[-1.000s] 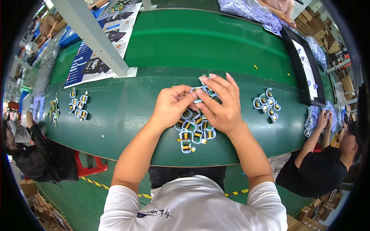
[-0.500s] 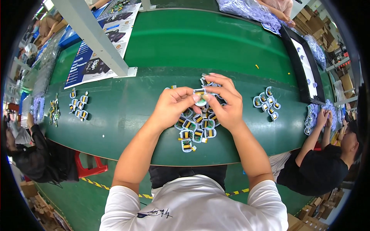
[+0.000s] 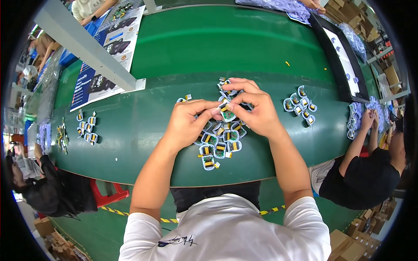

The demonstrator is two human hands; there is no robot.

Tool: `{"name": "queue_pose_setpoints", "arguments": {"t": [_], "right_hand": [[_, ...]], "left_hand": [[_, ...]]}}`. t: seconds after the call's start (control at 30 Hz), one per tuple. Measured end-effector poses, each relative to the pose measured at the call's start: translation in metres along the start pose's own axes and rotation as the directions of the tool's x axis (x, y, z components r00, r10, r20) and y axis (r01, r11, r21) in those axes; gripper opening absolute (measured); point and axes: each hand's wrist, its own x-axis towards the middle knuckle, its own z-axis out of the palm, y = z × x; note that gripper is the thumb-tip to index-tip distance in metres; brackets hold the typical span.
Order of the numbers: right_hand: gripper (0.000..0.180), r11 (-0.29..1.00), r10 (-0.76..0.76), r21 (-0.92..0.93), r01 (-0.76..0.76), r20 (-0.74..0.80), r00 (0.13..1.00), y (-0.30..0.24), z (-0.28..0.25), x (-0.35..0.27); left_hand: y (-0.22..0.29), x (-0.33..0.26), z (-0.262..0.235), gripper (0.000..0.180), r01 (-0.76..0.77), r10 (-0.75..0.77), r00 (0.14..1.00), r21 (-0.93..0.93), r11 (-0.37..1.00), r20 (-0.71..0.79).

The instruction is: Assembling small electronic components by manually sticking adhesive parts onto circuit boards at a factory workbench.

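Head view: both hands meet above the middle of the green table [image 3: 183, 48], and between their fingertips sits 1 small component [image 3: 226, 109], a white-rimmed piece with a green board and a yellow-and-black block on it. The left hand [image 3: 189, 124] comes in from the lower left with its fingers curled, thumb and forefinger closed on the piece's left edge. The right hand [image 3: 257, 111] comes from the lower right, fingers bent over the top, pinching the same piece from the right and from above. So the piece lies at the tips of both hands, neither clearly nearer; its long axis seems to run roughly toward and away from the person, though the fingers cover too much to be sure.

Directly below the hands, touching or overlapping one another, lies a pile of like components [image 3: 217, 145] on the table, reaching toward the near edge. A few more of them show just beyond the right hand's fingers. A second cluster [image 3: 300, 104] lies well apart to the right, and a third group [image 3: 86, 127] well apart to the left. Nothing stands between the hands and the pile under them.

A grey beam [image 3: 87, 48] slants across the far left, with a printed sheet [image 3: 109, 56] beneath it. A seated person in black [image 3: 370, 169] works at the right edge of the table.
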Motion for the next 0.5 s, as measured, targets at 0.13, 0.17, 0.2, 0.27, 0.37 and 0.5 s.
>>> {"name": "queue_pose_setpoints", "arguments": {"t": [0.13,0.17,0.2,0.27,0.37,0.5], "right_hand": [[0.004,1.000,-0.011,0.022,0.011,0.008,1.000,-0.003,0.001,0.001],[0.004,1.000,-0.010,0.020,0.010,0.008,1.000,-0.004,0.001,0.001],[0.004,1.000,-0.009,0.018,0.009,0.008,1.000,-0.005,0.001,0.001],[0.004,1.000,-0.011,0.023,0.011,0.008,1.000,-0.004,0.003,0.000],[0.003,0.999,-0.003,0.036,0.003,0.009,1.000,-0.003,0.005,-0.002],[0.003,0.998,0.009,0.055,-0.008,-0.027,1.000,-0.004,0.013,-0.003]], "left_hand": [[-0.001,-0.003,-0.001,0.020,0.018,-0.018,1.000,-0.040,0.999,0.002],[-0.001,-0.003,-0.001,0.019,0.021,-0.020,1.000,-0.036,0.999,0.008],[-0.001,-0.004,-0.002,0.019,0.023,-0.023,1.000,-0.032,0.999,0.014],[-0.003,-0.004,-0.002,0.018,0.034,-0.034,0.999,-0.047,0.998,0.005],[-0.002,-0.004,-0.002,0.017,0.073,-0.073,0.997,-0.090,0.993,-0.001],[-0.010,-0.004,0.000,0.018,0.036,-0.045,0.998,-0.195,0.980,-0.044]]}}
